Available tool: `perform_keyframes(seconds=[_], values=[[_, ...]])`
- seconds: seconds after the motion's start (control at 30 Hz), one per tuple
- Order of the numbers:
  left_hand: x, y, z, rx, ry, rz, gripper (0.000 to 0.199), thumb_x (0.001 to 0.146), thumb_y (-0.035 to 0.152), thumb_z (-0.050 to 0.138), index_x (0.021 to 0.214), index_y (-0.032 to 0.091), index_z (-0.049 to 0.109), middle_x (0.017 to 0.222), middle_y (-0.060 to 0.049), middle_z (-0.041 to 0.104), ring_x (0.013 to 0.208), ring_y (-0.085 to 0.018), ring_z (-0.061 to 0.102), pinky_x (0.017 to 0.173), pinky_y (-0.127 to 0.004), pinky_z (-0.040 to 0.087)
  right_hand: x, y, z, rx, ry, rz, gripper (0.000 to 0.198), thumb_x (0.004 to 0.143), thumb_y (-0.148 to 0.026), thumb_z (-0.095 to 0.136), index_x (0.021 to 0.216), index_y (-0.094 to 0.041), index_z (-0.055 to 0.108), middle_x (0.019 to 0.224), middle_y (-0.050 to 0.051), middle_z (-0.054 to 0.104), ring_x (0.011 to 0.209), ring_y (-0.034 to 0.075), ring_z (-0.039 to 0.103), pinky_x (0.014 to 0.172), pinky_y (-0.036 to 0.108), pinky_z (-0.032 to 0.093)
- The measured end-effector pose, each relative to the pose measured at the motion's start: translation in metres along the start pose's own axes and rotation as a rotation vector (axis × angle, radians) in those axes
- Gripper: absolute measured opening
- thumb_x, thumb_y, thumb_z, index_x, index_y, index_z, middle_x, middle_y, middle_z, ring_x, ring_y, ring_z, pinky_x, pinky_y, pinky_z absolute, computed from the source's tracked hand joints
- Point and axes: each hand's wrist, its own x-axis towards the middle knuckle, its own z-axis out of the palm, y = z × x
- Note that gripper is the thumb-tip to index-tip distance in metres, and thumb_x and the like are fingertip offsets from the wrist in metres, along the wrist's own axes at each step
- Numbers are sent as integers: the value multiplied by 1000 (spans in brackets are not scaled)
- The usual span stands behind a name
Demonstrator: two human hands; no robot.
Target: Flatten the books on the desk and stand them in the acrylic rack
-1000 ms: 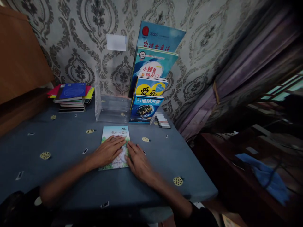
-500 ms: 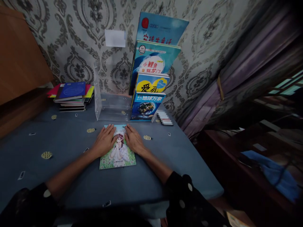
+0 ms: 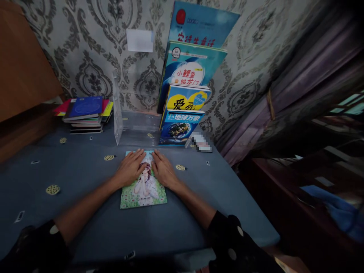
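A thin book (image 3: 144,189) with a drawn figure and green grass on its cover lies flat on the blue tablecloth. My left hand (image 3: 131,167) rests open on its upper left part, fingers stretched out. On the upper right side lies my right hand (image 3: 163,168), also flat with fingers extended. Parts of the cover are hidden under both hands. Just beyond stands a clear acrylic book rack (image 3: 117,110). Its right side holds several books in tiers, with a blue earth book (image 3: 179,129) in front and a yellow and blue book (image 3: 187,98) behind it.
A pile of books (image 3: 87,108) sits at the back left beside a brown wooden panel (image 3: 27,57). A phone-like object (image 3: 201,143), partly pixelated, lies right of the rack. The table's right edge ends near a purple curtain (image 3: 256,129). Patterned wallpaper backs the table.
The view has shifted a little, so the rack's books appear larger and farther right. Both hands stay flat on the book, barely moved against it.
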Motion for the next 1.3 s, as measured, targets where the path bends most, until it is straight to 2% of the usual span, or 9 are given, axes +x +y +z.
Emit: perform_keyframes(seconds=[0.27,0.53,0.63,0.77,0.87,1.0,1.17,1.3], values=[[0,0,-3,-31,-24,-7,53,102,44,33,143,15,49,153,-13,46,144,-24,40,120,-45,29,5,13,2,-23,7,-56,48,98,-29,42,140,-9,54,151,19,48,139,29,47,116,46,37],[1,1,-9,-23,-88,-11,54,102,42,33,144,12,47,156,-14,42,147,-25,35,121,-44,26,13,29,10,-26,46,-95,47,96,-36,47,136,-13,58,146,18,54,134,31,51,114,49,38],[1,2,-12,-12,-111,-18,54,102,41,34,145,10,46,157,-15,40,148,-25,33,122,-43,24,15,35,11,36,50,-105,47,94,-37,50,134,-13,59,144,18,56,134,32,51,114,51,38],[2,1,-11,-7,-129,-16,55,102,41,32,145,9,46,156,-16,41,148,-25,33,121,-43,25,19,44,13,223,73,-93,45,91,-35,53,133,-18,60,140,13,61,132,31,53,113,52,39],[2,-2,-9,-2,-120,-5,56,102,44,29,145,13,47,156,-14,42,148,-25,34,120,-45,25,25,51,14,277,77,-68,43,95,-34,45,133,-21,59,136,9,64,128,28,58,110,49,43],[6,-6,-8,0,-157,29,58,102,46,27,149,15,41,158,-13,39,149,-25,30,120,-45,23,33,59,16,306,76,-44,43,99,-33,37,134,-18,58,131,9,68,122,23,63,106,42,47],[24,-3,-8,31,-247,83,58,103,45,24,153,17,34,161,-10,33,150,-23,28,120,-42,21,38,65,18,346,79,-32,45,102,-42,34,132,-19,58,129,10,68,122,23,62,109,41,45],[37,8,-3,29,-270,132,62,103,49,25,155,15,29,162,-14,31,150,-24,27,120,-42,20,39,64,18,383,90,-24,52,103,-52,32,133,-18,58,134,11,66,127,23,58,112,41,41]])
